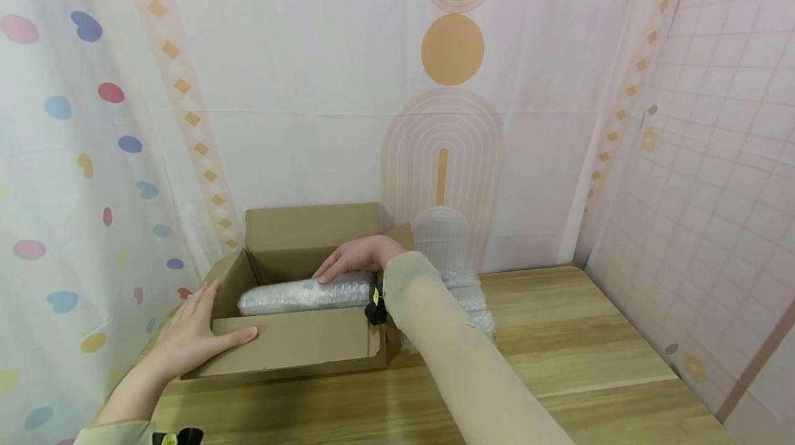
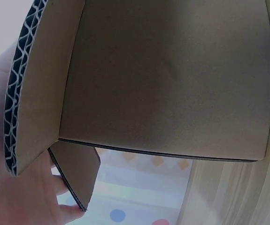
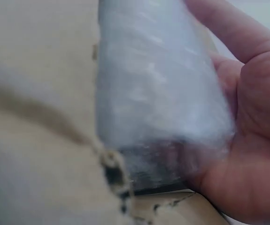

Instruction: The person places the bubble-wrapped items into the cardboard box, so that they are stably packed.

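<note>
An open cardboard box [image 1: 292,352] stands on the wooden table [image 1: 590,348]. Inside it lies a long roll wrapped in bubble wrap [image 1: 298,294], set across the box. My right hand [image 1: 352,259] reaches over the box's right side and lies on the roll's right end. In the right wrist view the right hand [image 3: 252,140] cups the roll [image 3: 158,93] with palm and fingers round it. My left hand [image 1: 195,334] rests flat on the box's front left corner, fingers straight and thumb along the front flap. The left wrist view shows the left hand [image 2: 12,187] against a flap of the box [image 2: 172,79].
More bubble wrap [image 1: 468,300] lies on the table just right of the box, partly behind my right sleeve. Patterned curtains hang close behind and to the left. A pink gridded wall stands on the right. Bare tabletop stretches to the right and front.
</note>
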